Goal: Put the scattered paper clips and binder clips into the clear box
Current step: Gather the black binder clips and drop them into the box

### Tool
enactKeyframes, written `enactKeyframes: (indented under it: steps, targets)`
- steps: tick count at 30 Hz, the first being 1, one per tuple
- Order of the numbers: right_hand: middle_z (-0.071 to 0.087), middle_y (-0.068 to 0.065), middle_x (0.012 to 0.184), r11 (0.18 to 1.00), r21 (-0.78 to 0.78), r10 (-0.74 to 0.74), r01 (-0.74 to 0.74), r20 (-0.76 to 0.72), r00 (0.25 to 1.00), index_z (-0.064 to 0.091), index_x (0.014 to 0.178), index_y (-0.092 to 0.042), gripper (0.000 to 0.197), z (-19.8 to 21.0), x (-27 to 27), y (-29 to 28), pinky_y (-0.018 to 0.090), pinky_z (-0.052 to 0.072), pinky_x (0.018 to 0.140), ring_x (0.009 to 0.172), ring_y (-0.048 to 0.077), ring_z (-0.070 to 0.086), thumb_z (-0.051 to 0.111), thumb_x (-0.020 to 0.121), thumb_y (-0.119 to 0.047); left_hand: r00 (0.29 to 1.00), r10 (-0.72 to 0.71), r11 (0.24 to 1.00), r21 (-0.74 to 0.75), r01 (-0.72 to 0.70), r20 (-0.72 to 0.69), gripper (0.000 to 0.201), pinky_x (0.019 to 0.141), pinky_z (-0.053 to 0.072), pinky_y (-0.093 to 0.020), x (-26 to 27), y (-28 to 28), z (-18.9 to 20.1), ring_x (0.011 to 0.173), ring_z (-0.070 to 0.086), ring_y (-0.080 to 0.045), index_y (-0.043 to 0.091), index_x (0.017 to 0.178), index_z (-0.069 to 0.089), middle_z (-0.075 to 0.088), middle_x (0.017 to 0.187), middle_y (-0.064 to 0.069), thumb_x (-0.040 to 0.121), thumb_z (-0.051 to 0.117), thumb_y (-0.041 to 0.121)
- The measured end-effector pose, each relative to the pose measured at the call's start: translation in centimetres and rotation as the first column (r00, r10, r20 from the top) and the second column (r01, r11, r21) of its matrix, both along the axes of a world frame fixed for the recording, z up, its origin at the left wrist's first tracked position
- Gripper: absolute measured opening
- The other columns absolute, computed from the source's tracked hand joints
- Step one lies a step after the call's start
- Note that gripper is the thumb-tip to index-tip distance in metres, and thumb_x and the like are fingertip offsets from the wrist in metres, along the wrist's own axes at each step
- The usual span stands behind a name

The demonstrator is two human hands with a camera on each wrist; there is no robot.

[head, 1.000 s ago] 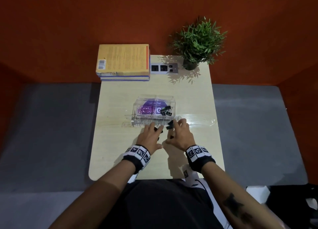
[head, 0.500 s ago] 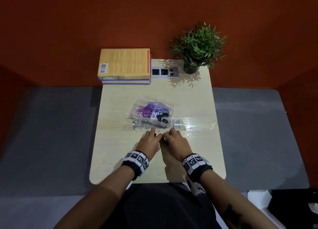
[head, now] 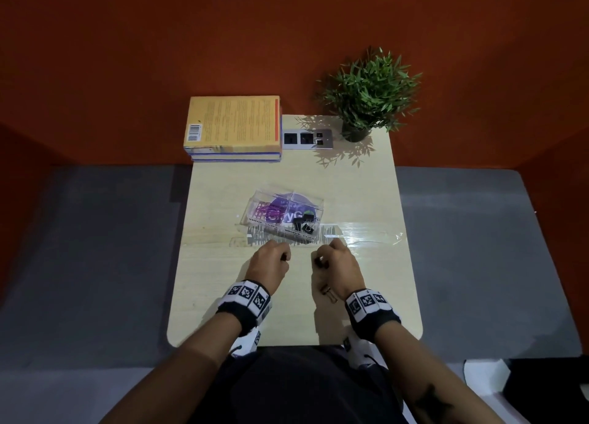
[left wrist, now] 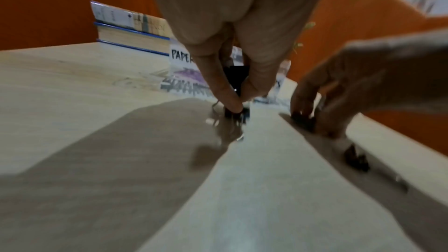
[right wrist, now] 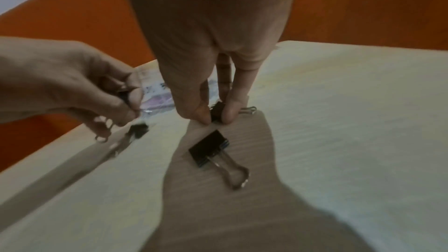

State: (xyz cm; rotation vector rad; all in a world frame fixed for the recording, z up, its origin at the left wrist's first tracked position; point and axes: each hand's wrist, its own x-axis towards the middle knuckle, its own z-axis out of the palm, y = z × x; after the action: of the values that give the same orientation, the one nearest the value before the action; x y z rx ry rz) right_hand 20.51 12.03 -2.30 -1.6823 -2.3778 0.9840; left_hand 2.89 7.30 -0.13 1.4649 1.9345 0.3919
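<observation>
Left fingers hide most of their clip; the box behind them is blurred, its label half covered.

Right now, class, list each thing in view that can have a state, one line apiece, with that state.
left hand: pinches a black binder clip
right hand: pinches another binder clip
loose binder clip: flat on the table, handles out
clear box: open, holding pink paper clips and black binder clips
</observation>
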Motion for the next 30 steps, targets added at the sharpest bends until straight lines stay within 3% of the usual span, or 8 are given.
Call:
enactKeyframes:
  steps: [5, 10, 14, 19, 21, 23, 26, 30]
  targets:
    - [0.053, 0.003, 0.091, 0.971, -0.13, -0.214, 0.201, -0.098, 0.972, 0.07, 0.087, -0.015, 0.034, 0.5, 1.7, 0.6, 0.02, 0.042, 0.058, 0.073, 0.02, 0.058, 0.082, 0.056, -0.009, 0.994, 0.006, 0.987, 0.157, -0.024, 0.111, 0.018, 0.071, 0.052, -0.03, 0.0, 3.0, 3.3, 0.079, 0.06, -0.017, 0.016, 0.079, 0.067, 0.065, 0.086, -0.002, 0.079, 0.068, -0.002]
    - [0.058, 0.008, 0.088, 0.942, -0.171, -0.32, 0.287, -0.211, 0.924, 0.069, 0.084, -0.017, 0.029, 0.9, 3.2, 0.7, 0.011, 0.042, 0.062, 0.074, 0.019, 0.059, 0.081, 0.06, -0.007, 0.994, 0.024, 0.972, 0.229, -0.048, 0.107, 0.017, 0.076, 0.053, -0.033, 0.4, 7.7, 4.6, 0.084, 0.062, -0.021, 0.016, 0.089, 0.071, 0.068, 0.094, -0.007, 0.081, 0.069, 0.001]
    - [0.062, 0.009, 0.093, 0.932, -0.194, -0.357, 0.307, -0.338, 0.871, 0.07, 0.086, -0.021, 0.033, 3.5, 2.9, 1.5, 0.024, 0.053, 0.067, 0.076, 0.02, 0.065, 0.081, 0.062, -0.002, 0.999, -0.039, 0.987, 0.158, 0.036, 0.014, 0.026, 0.083, 0.054, -0.037, 0.8, 8.1, 4.8, 0.095, 0.064, -0.026, 0.019, 0.1, 0.073, 0.07, 0.108, -0.006, 0.083, 0.067, 0.001]
    - [0.056, 0.0, 0.087, 0.964, -0.134, -0.267, 0.231, -0.455, 0.85, 0.072, 0.093, -0.018, 0.033, 6.4, -0.4, 4.5, 0.011, 0.045, 0.062, 0.073, 0.011, 0.061, 0.079, 0.066, -0.001, 0.991, 0.085, 0.964, 0.261, -0.055, -0.103, 0.013, 0.066, 0.051, -0.03, -0.3, 4.2, 4.1, 0.083, 0.061, -0.018, 0.024, 0.091, 0.068, 0.07, 0.097, 0.003, 0.086, 0.064, 0.013]
    - [0.056, 0.0, 0.089, 0.981, -0.077, -0.195, 0.18, -0.429, 0.882, 0.072, 0.1, -0.017, 0.034, 7.0, -1.9, 5.5, 0.007, 0.042, 0.063, 0.072, 0.012, 0.06, 0.078, 0.069, -0.004, 0.986, 0.121, 0.97, 0.224, -0.093, -0.113, 0.012, 0.063, 0.05, -0.03, -0.7, 2.3, 3.1, 0.081, 0.061, -0.018, 0.024, 0.089, 0.067, 0.069, 0.094, 0.003, 0.086, 0.064, 0.012]
    - [0.06, 0.002, 0.097, 0.991, -0.028, -0.133, 0.132, -0.373, 0.918, 0.071, 0.107, -0.019, 0.036, 7.4, -2.8, 5.9, 0.015, 0.045, 0.069, 0.077, 0.014, 0.06, 0.079, 0.072, -0.014, 0.987, 0.111, 0.981, 0.172, -0.091, -0.113, 0.016, 0.065, 0.053, -0.032, -1.0, 0.9, 1.9, 0.084, 0.063, -0.019, 0.024, 0.094, 0.066, 0.068, 0.099, 0.002, 0.085, 0.064, 0.011]
    - [0.061, 0.002, 0.099, 0.99, 0.031, -0.125, 0.139, -0.274, 0.954, 0.07, 0.102, -0.021, 0.025, 6.8, -2.3, 4.9, 0.03, 0.05, 0.07, 0.081, 0.017, 0.06, 0.075, 0.078, -0.027, 0.987, -0.01, 0.999, 0.038, 0.016, -0.161, 0.025, 0.075, 0.053, -0.037, -1.1, -0.5, 0.2, 0.104, 0.058, -0.021, 0.024, 0.111, 0.061, 0.061, 0.117, -0.001, 0.086, 0.065, 0.021]
    - [0.061, 0.002, 0.102, 0.996, 0.063, -0.058, 0.063, -0.07, 0.996, 0.067, 0.099, -0.02, 0.02, 4.5, 0.7, 1.3, 0.033, 0.052, 0.065, 0.077, 0.024, 0.064, 0.068, 0.082, -0.031, 0.941, -0.215, 0.976, -0.087, 0.199, -0.261, 0.04, 0.071, 0.051, -0.041, -0.5, -1.7, -1.1, 0.113, 0.046, -0.026, 0.021, 0.123, 0.055, 0.049, 0.121, -0.006, 0.087, 0.064, 0.033]
